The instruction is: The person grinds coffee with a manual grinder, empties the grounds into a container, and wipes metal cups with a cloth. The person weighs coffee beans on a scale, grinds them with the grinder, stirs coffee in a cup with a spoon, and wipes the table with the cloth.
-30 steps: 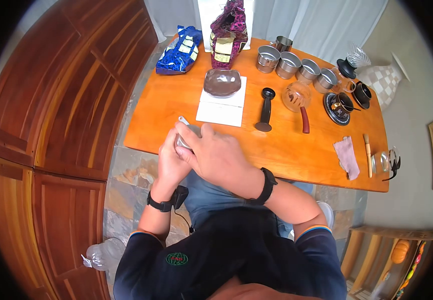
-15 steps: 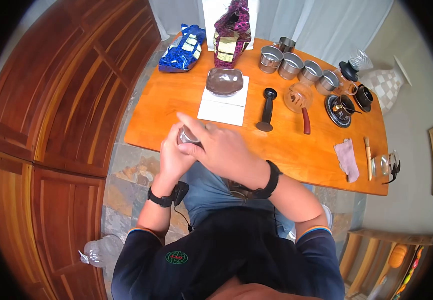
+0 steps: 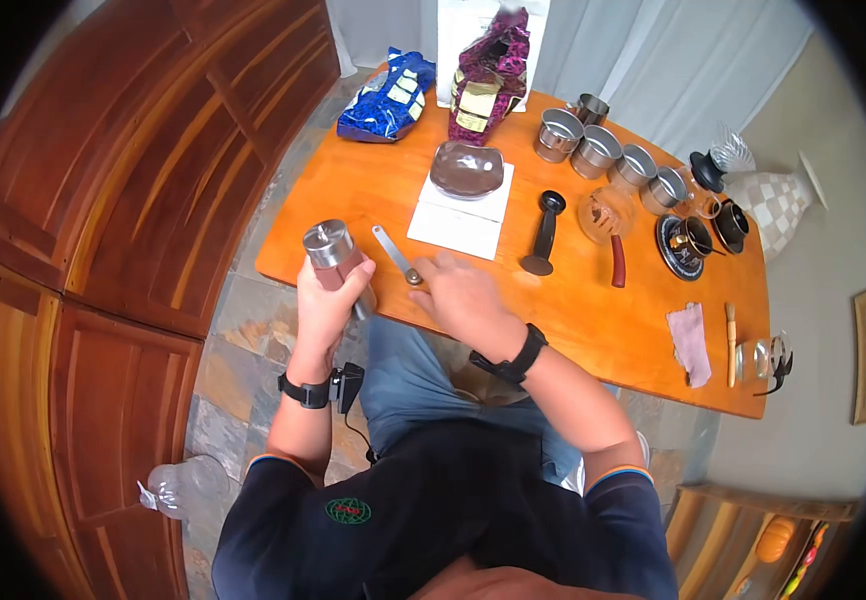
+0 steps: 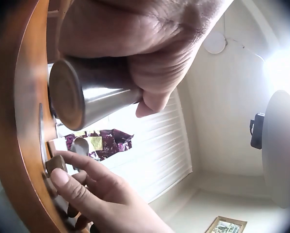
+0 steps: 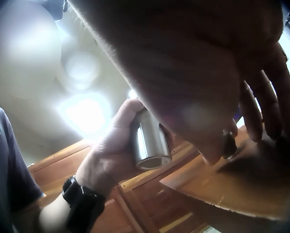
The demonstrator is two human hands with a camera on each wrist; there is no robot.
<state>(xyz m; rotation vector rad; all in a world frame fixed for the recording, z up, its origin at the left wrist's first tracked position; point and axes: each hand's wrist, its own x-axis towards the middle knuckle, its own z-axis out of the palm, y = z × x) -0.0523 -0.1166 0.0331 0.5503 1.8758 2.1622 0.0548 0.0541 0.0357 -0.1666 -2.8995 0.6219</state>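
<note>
My left hand [image 3: 321, 312] grips a manual coffee grinder [image 3: 329, 243], a steel cylinder with a brownish-red band, held nearly upright by the table's left front edge. Its round steel top shows in the head view, its bare steel base [image 4: 69, 94] in the left wrist view. A flat metal crank handle [image 3: 391, 250] lies along the table just right of it. At the near end of the crank, my right hand [image 3: 465, 300] has its thumb and forefinger pinching the dark knob [image 4: 56, 165]; its other fingers spread loosely over the tabletop.
Behind the hands, a brown dish [image 3: 467, 170] sits on a white scale [image 3: 458, 222]. Coffee bags [image 3: 388, 95] stand further back. Rightward are a black scoop-ended tamper [image 3: 543, 235], a glass pot with red handle [image 3: 608, 215], steel cups [image 3: 596, 150], a black cup [image 3: 691, 238], cloth [image 3: 689, 345] and brush [image 3: 731, 345].
Earlier both hands clasped the grinder together. Now the right hand has come away to the right and down to the crank knob, while the left alone holds the grinder, its top uncovered.
</note>
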